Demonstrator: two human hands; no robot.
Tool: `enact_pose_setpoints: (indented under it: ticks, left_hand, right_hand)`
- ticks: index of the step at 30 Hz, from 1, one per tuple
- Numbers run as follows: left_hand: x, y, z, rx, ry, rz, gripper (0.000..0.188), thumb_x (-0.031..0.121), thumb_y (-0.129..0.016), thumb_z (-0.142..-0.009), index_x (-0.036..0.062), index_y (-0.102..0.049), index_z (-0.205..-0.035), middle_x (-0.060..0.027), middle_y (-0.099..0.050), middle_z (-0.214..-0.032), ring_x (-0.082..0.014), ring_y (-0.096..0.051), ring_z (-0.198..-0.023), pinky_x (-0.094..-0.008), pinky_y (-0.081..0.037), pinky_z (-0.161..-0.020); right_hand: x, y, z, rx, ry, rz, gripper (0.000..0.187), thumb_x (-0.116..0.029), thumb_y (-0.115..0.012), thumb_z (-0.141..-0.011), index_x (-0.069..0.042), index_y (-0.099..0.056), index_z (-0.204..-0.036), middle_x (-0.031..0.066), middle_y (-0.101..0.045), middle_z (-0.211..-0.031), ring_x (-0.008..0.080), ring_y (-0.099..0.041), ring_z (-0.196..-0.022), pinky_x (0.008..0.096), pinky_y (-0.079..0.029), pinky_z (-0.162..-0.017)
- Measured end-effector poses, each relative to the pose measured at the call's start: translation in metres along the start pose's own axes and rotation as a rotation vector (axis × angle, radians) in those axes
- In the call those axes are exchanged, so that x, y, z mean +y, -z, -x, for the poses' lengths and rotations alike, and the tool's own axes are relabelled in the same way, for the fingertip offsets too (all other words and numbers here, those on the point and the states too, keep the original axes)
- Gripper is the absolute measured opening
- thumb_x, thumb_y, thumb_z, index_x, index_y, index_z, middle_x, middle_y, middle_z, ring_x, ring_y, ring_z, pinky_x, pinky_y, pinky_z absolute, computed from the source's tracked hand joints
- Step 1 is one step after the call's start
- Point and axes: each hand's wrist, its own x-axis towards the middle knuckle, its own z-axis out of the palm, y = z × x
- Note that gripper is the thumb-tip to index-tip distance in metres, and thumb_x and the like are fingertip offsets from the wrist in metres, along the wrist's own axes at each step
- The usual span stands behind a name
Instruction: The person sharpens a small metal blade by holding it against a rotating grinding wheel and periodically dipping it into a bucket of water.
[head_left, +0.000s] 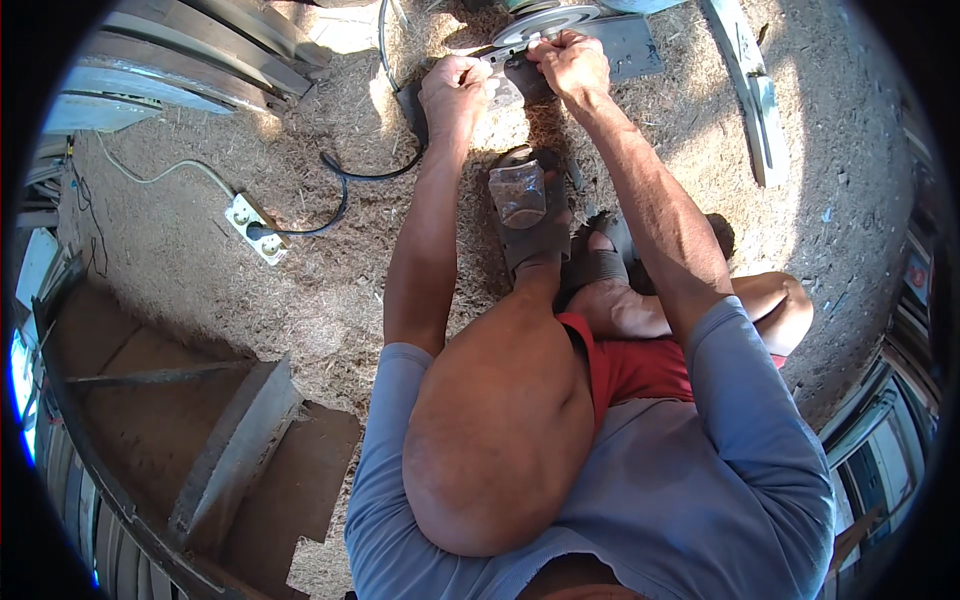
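Right at the top, lines from the saw outward:

Saw: a circular saw (pixel 560 45) lies on sawdust-covered ground (pixel 200 250), its round grey blade (pixel 545 22) at the upper edge of the view and its flat metal base plate (pixel 630 45) just to the right of the blade.
Right hand: the right hand (pixel 572 62) is clenched on a part at the blade's lower rim; what exactly the fingers pinch I cannot tell.
Left hand: the left hand (pixel 455 92) is closed around the saw's dark body, just left of and below the blade.
Cord: a black cable (pixel 345 195) runs from the saw, left and down, to a white socket strip (pixel 255 228) well apart from the saw.
Feet: a sandalled foot (pixel 530 215) sits just below the saw, with a clear plastic bag (pixel 518 195) resting on it; a second foot (pixel 600 260) is beside it.
Clothing: grey shirt (pixel 740 440), red shorts (pixel 630 365).
Wood: a pale board (pixel 750 90) lies right of the saw; planks (pixel 200 50) lie far left of it.
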Motion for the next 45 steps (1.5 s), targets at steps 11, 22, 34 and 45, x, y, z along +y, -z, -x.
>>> enact_pose_setpoints:
  ticks: [11, 22, 34, 45]
  left_hand:
    - [-0.012, 0.003, -0.003, 0.074, -0.002, 0.062, 0.008, 0.006, -0.069, -0.084, 0.001, -0.069, -0.091, -0.006, -0.069, -0.077, -0.0098, -0.064, -0.07, -0.0258, -0.052, -0.063]
    - [0.042, 0.044, 0.054, -0.042, 0.054, 0.649, 0.016, 0.003, -0.061, -0.094, -0.0035, -0.06, -0.109, -0.0138, -0.068, -0.098, -0.0194, -0.07, -0.08, -0.0297, -0.059, -0.074]
    - [0.072, 0.017, 0.067, -0.255, 0.017, 0.518, 0.026, -0.004, -0.059, -0.092, -0.0033, -0.059, -0.118, -0.0115, -0.067, -0.103, -0.0124, -0.064, -0.086, -0.0253, -0.054, -0.075]
    - [0.097, 0.019, 0.086, -0.332, -0.002, 0.281, 0.059, -0.008, -0.067, -0.084, 0.0014, -0.042, -0.137, -0.0154, -0.065, -0.111, -0.017, -0.063, -0.097, -0.0288, -0.053, -0.082]
  right_hand:
    - [-0.004, -0.003, 0.0, 0.042, 0.111, 0.004, 0.015, -0.03, -0.07, -0.079, -0.018, -0.077, -0.084, 0.0093, -0.074, -0.087, 0.029, -0.07, -0.086, 0.0397, -0.054, -0.078]
    - [-0.025, 0.031, 0.085, -0.508, -0.141, -1.09, 0.014, -0.006, -0.06, -0.095, 0.003, -0.065, -0.105, 0.0141, -0.072, -0.094, 0.0146, -0.067, -0.078, 0.0246, -0.051, -0.069]
    - [-0.002, 0.038, 0.123, -0.461, -0.145, -1.032, 0.012, -0.009, -0.071, -0.089, -0.001, -0.067, -0.097, 0.0036, -0.069, -0.084, 0.0098, -0.062, -0.07, 0.0245, -0.049, -0.066]
    - [-0.004, 0.047, 0.121, -0.471, -0.102, -1.052, 0.013, -0.01, -0.071, -0.089, -0.003, -0.068, -0.099, -0.0001, -0.068, -0.084, 0.0074, -0.057, -0.073, 0.0227, -0.045, -0.069]
